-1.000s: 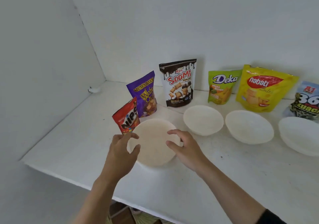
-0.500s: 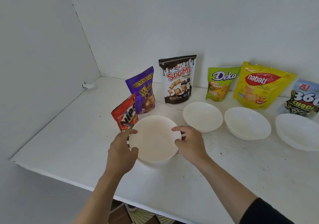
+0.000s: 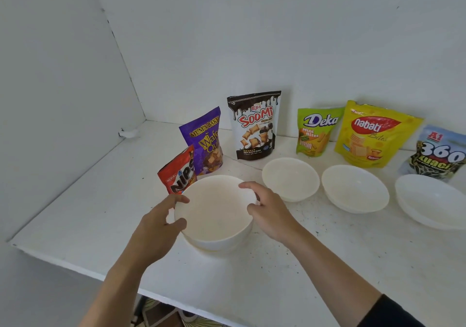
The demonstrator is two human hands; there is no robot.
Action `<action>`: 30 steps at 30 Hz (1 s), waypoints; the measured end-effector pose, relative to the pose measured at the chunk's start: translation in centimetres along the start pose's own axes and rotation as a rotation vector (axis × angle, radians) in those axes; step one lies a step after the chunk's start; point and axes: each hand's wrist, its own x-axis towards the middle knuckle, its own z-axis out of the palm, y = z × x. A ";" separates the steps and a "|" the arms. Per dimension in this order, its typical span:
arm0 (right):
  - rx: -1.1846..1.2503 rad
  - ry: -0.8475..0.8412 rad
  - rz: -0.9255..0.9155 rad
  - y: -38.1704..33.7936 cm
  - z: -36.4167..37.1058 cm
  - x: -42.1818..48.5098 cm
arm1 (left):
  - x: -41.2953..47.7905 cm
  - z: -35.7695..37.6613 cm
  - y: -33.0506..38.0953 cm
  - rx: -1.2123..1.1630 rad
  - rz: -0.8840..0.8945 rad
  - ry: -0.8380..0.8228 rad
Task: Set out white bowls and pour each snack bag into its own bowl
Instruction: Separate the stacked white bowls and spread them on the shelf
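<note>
A white bowl (image 3: 214,213) sits in another bowl beneath it near the front of the white shelf (image 3: 83,200). My left hand (image 3: 161,222) grips the top bowl's left rim between thumb and fingers. My right hand (image 3: 271,210) grips its right rim the same way. Two single white bowls (image 3: 290,178) (image 3: 354,188) and a stack of bowls (image 3: 433,200) stand in a row to the right. Behind them stand the snack bags: red Nips (image 3: 176,175), purple wafer (image 3: 205,142), Soomi (image 3: 254,125), green Deka (image 3: 315,131), yellow Nabati (image 3: 370,135) and 360 Kuaci (image 3: 438,152).
White walls close the shelf at the back and left. The shelf's front edge (image 3: 176,299) runs just below my forearms, with floor showing under it. The Nips bag stands right behind the held bowl's left rim.
Both hands have kept hold of the near bowl's rim. The bowl has shifted slightly and its lower bowl now shows beneath it. The view has tilted a little.
</note>
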 end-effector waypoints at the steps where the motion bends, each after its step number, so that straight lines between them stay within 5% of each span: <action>1: 0.034 0.021 -0.014 -0.1 -0.1 -0.1 | -0.2 -0.1 0.4 0.022 0.018 0.017; 8: 0.263 0.253 -0.127 -0.2 -3.7 -1.6 | -0.3 0.6 5.7 -0.140 0.243 0.132; 18: 0.460 0.685 0.001 5.2 -9.9 -5.7 | -1.4 12.3 11.0 -0.441 0.177 -0.153; 30: 0.452 0.560 0.263 12.5 -6.0 -7.0 | -1.5 17.9 6.3 -0.559 -0.103 -0.239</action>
